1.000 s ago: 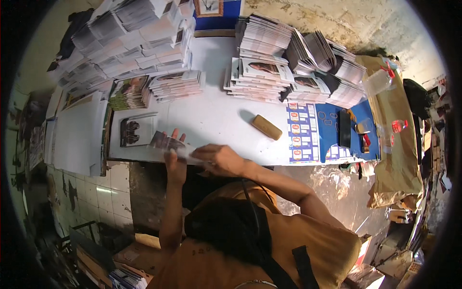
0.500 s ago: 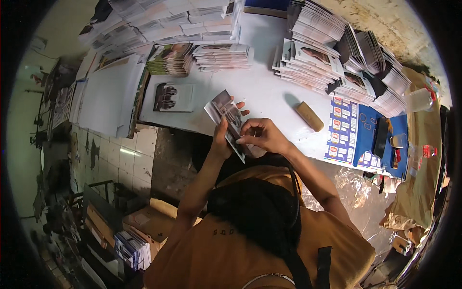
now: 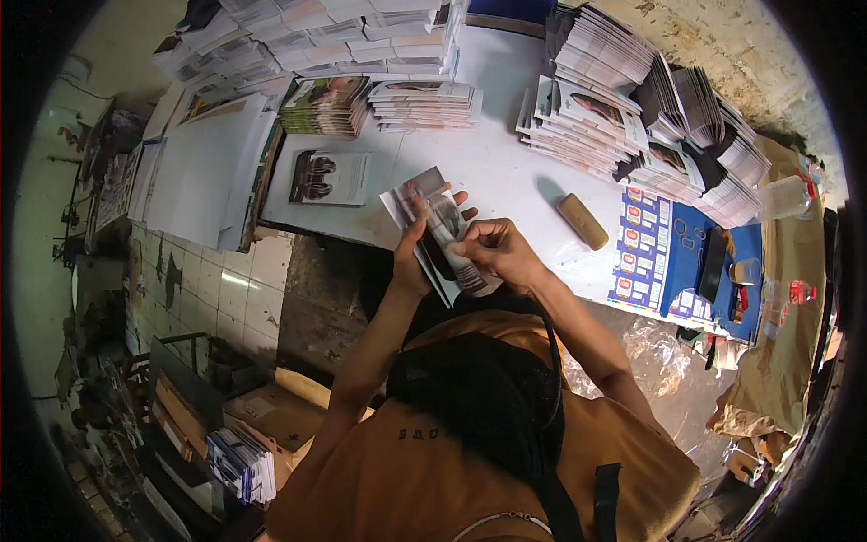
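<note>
In front of my body, over the table's near edge, I hold a thin printed booklet [image 3: 444, 217] tilted upright. My left hand [image 3: 411, 257] is closed round its left side, the thumb on the front and fingertips showing past the far edge. With thumb and bent forefinger, my right hand [image 3: 508, 255] pinches a page at the booklet's right side, and the leaves stand apart there. Another booklet [image 3: 330, 178] with a dark picture lies flat on the white table [image 3: 506, 190], left of my hands. To the right rests a brown, rounded block [image 3: 583, 222].
Booklet stacks [image 3: 587, 117] crowd the back right, beside a blue printed sheet [image 3: 643, 244] and a plastic bottle [image 3: 787, 197]. Smaller piles [image 3: 424, 106] and a high paper stack [image 3: 361, 41] stand at the back left. A cardboard box [image 3: 280, 415] sits below left.
My right hand has drawn a page of the booklet outward to the right, so the leaves are spread wider. My left hand keeps its hold, nearly unmoved.
</note>
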The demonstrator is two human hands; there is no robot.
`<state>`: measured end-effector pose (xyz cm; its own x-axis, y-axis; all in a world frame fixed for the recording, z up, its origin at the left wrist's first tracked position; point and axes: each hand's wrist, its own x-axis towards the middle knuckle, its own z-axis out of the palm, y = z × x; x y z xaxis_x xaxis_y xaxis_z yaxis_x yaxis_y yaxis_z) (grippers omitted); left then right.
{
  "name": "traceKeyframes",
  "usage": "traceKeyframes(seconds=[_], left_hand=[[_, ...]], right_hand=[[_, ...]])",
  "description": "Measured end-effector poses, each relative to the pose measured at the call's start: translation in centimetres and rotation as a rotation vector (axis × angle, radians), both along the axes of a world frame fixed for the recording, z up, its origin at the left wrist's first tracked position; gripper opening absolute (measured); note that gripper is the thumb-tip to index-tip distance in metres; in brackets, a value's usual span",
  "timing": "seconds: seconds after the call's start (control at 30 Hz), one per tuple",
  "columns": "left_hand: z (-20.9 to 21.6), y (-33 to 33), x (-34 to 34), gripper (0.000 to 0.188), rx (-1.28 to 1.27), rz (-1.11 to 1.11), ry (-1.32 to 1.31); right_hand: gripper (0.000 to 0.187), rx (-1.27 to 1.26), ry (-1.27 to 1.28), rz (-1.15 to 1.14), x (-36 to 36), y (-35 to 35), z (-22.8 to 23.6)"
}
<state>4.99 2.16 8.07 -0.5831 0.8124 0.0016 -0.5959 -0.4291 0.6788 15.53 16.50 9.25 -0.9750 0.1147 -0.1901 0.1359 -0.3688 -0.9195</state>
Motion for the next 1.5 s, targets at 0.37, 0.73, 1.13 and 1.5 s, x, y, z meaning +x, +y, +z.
traceKeyframes(seconds=[0.37,0.73,1.13,1.5], left_hand=[[5.2,-2.4,-6.5,0.091,-0.347,-0.100,1.750],[-3.2,1.2,-4.7,0.103,-0.599,-0.182,1.996],[-7.1,3.9,-3.5,0.069,-0.738,0.225,1.912],[-7.8,1.4,-6.3,0.056,-0.975,0.368,1.602]], right_hand=[[0.038,0.021,-0.084,-0.201,-1.1,8.2,-1.6],[0.026,0.916,-0.242,-0.432,-1.1,9.7,-2.2],[0.048,0.166,-0.069,-0.270,-1.8,7.3,-4.9],[0.065,1.449,-0.003,-0.221,-4.9,1.4,-6.2]])
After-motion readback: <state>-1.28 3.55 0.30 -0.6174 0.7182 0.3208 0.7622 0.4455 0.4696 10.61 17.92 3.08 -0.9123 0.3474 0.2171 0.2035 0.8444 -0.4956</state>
